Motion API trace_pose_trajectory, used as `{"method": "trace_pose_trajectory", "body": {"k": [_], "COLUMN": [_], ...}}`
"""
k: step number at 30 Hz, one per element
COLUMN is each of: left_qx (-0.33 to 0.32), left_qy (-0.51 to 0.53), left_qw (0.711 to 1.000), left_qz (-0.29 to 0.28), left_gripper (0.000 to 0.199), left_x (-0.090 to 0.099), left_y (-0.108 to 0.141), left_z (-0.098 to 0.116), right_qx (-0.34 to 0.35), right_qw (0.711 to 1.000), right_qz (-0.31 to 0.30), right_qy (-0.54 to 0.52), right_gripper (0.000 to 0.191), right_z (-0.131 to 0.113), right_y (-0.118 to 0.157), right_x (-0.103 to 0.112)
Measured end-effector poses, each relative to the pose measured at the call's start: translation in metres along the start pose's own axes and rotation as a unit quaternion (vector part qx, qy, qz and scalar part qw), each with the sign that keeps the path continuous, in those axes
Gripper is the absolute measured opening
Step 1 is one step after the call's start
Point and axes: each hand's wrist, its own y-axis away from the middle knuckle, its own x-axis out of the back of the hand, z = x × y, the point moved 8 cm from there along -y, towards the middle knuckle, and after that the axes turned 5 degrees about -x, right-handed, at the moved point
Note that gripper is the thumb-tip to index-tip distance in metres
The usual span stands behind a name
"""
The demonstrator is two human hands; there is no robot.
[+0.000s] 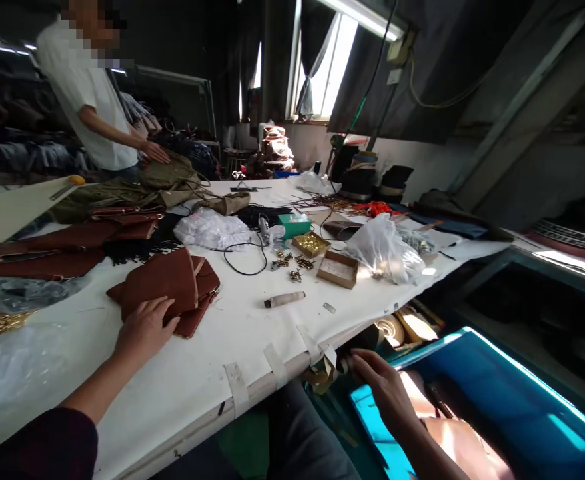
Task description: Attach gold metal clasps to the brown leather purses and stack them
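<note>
My left hand point(147, 327) lies open, fingers spread and flat, on a small stack of brown leather pieces point(160, 283) with zipper edging. My right hand point(380, 380) is low at the table's front edge, its fingers stretched toward a small roll hanging there beside loose tape strips point(328, 367). Its thumb is hidden, and whether the fingers touch the roll is unclear. Below that hand, light pinkish pieces point(457, 427) lie in a blue bin point(502, 380). A taped cylindrical tool point(284, 300) and a small metal plate point(329, 307) rest on the white tabletop point(252, 333).
Gold hardware fills a small box point(311, 244), with an open cardboard box point(338, 270) alongside. Plastic bags point(385, 250) lie behind. More brown leather pieces point(57, 250) are at left. Across the table, a person in a white shirt point(92, 100) handles olive fabric point(167, 173).
</note>
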Motion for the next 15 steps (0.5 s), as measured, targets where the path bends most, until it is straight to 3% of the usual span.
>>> {"method": "trace_pose_trajectory", "body": {"k": [4, 8, 12, 15], "left_qx": [-0.033, -0.081, -0.084, -0.080], "left_qy": [-0.044, -0.048, -0.032, -0.022], "left_qw": [0.998, 0.996, 0.995, 0.997], "left_qz": [0.005, -0.008, -0.035, -0.007], "left_gripper": [0.051, 0.059, 0.057, 0.048], "left_x": [-0.005, -0.005, -0.017, -0.011], "left_y": [-0.003, -0.004, -0.010, -0.016], "left_z": [-0.009, -0.006, -0.003, 0.003], "right_qx": [0.093, 0.140, 0.167, 0.169], "right_qw": [0.991, 0.980, 0.968, 0.957], "right_qz": [-0.069, -0.074, -0.024, 0.032], "right_qy": [0.066, 0.122, 0.188, 0.233], "right_gripper": [0.043, 0.037, 0.031, 0.028], "right_z": [-0.059, -0.084, -0.089, -0.086], "right_y": [-0.044, -0.085, -0.134, -0.162], "right_x": [-0.064, -0.105, -0.109, -0.085]}}
